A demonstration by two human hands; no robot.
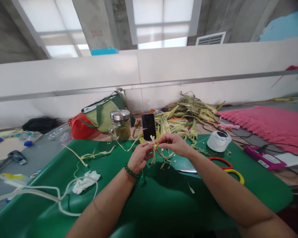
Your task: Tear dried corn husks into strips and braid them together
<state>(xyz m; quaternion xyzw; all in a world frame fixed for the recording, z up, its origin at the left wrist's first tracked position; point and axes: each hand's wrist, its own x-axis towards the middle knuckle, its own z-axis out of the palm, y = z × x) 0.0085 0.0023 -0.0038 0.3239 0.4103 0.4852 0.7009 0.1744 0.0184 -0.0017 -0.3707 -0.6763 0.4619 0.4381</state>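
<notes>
Pale knotted corn husk strips (153,159) are held up over the green mat, with loose ends sticking out above and below. My left hand (139,157), with a dark green bead bracelet on its wrist, pinches them from the left. From the right, my right hand (176,144) has its thumb and finger closed at the knot; the exact grip is small and hard to see. Another tied bundle of husk strips (166,159) lies on the mat just below. Under my right forearm are scissors (221,163) with red and yellow handles, their blades pointing left.
The green mat (183,205) covers the table. A phone (148,127) stands upright behind my hands, beside a lidded glass jar (120,127). Corn husks (188,109) are heaped at the back. A white roll (219,141), a purple power strip (264,158) and a crumpled tissue (86,182) lie around.
</notes>
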